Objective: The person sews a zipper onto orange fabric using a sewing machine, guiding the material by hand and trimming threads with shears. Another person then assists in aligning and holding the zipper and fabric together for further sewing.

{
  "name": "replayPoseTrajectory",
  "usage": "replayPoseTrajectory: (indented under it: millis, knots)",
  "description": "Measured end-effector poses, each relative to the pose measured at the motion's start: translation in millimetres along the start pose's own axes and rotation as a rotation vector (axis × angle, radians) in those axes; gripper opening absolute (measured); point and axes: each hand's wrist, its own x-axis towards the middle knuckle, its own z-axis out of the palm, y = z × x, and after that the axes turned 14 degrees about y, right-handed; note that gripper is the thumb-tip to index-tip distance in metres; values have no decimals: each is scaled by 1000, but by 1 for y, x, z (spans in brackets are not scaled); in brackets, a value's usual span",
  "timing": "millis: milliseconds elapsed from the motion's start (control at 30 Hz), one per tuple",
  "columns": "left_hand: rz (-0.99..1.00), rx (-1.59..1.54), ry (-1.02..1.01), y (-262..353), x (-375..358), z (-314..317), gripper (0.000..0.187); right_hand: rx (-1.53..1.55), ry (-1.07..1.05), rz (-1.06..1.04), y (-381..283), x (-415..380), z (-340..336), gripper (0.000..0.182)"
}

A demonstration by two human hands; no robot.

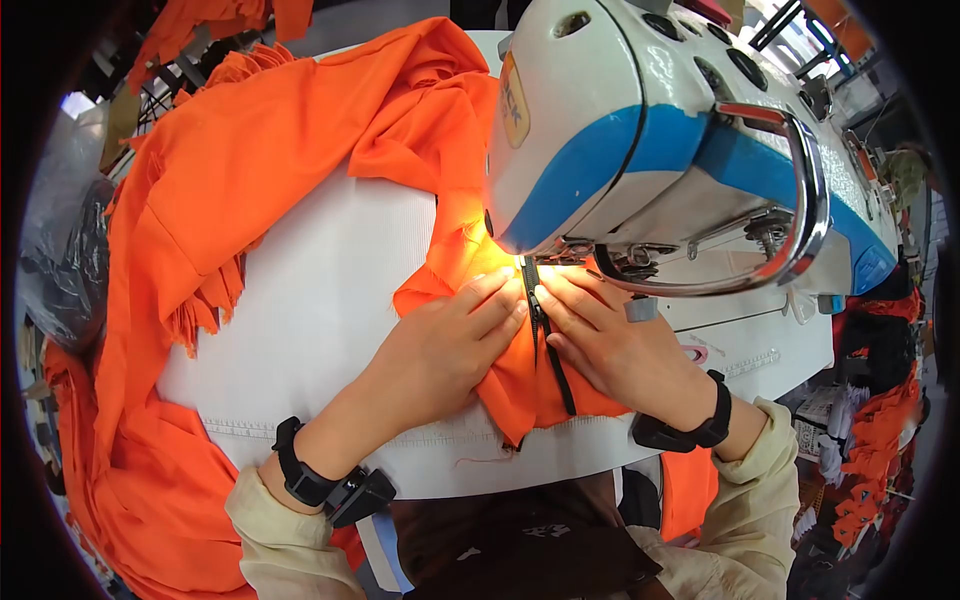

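So my left grip (475,325) is flat on the orange fabric (515,375), fingers close together, and my right grip (597,325) is pressing down on the other side of the black zipper (540,315). Fabric and zipper are right at the front of the sewing machine (600,130), under its light. Can't tell if either one is pinching anything. The machine head crowds my right fingers, so not much room there. Left of my left hand there's a bare patch of white bench (320,300), hemmed in by bunched orange cloth (220,170). The bench's curved near edge runs just under my wrists.
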Motion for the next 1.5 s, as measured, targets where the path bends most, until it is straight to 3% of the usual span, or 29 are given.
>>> replayPoseTrajectory:
  millis: [400,700,767,833,933,967,1033,1067,1100,1167,1267,1400,1500]
  knots:
    - [-50,-49,-64,-11,7,-8,52,-54,-46,39,6,6,3,39]
    - [25,59,55,-10,5,2,48,-68,-7,32,8,6,4,37]
    - [85,-32,8,-8,0,6,52,229,-13,164,14,14,0,37]
    - [52,-39,45,1,-1,8,50,276,1,170,21,16,3,35]
    - [10,-42,84,10,0,10,46,568,178,468,21,23,9,30]
    - [3,-34,89,12,0,9,45,561,175,463,21,26,8,30]
    - [-6,-32,82,13,-1,12,45,476,-59,591,23,32,9,33]
    - [-11,-27,67,14,-1,13,44,576,167,398,29,30,22,34]
    - [-12,-28,73,15,-1,14,44,572,164,395,26,33,19,34]
    - [14,44,89,18,-1,15,45,600,-23,604,20,41,7,30]
    - [16,20,114,16,-2,17,45,635,-180,692,22,43,6,29]
    - [-2,-10,101,15,-2,17,45,619,-159,700,19,35,12,25]
    - [21,-4,110,16,-2,19,47,606,15,719,13,33,16,22]
